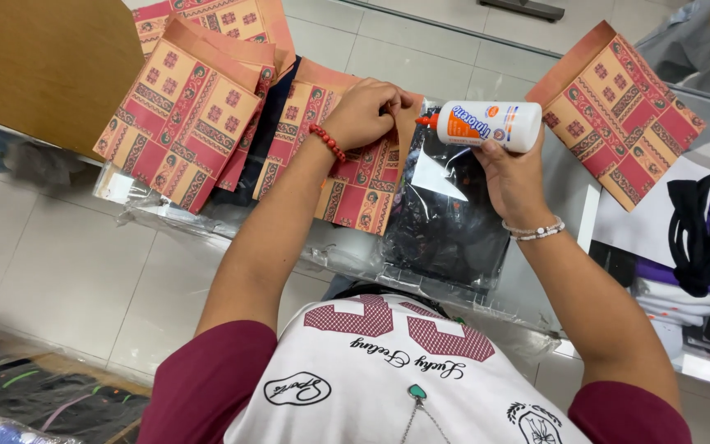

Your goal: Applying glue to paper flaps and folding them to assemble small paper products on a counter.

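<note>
Glass desk (536, 57), frame centre: right hand (511, 177) grips glue bottle (486, 125), nozzle pointing left toward bag flap (408, 123) pinched by left hand (367, 111).

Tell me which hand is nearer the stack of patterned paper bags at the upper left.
Left. The left hand pinches the flap of a patterned bag lying right beside the stack of patterned paper bags. The right hand holds a white glue bottle farther right.
</note>
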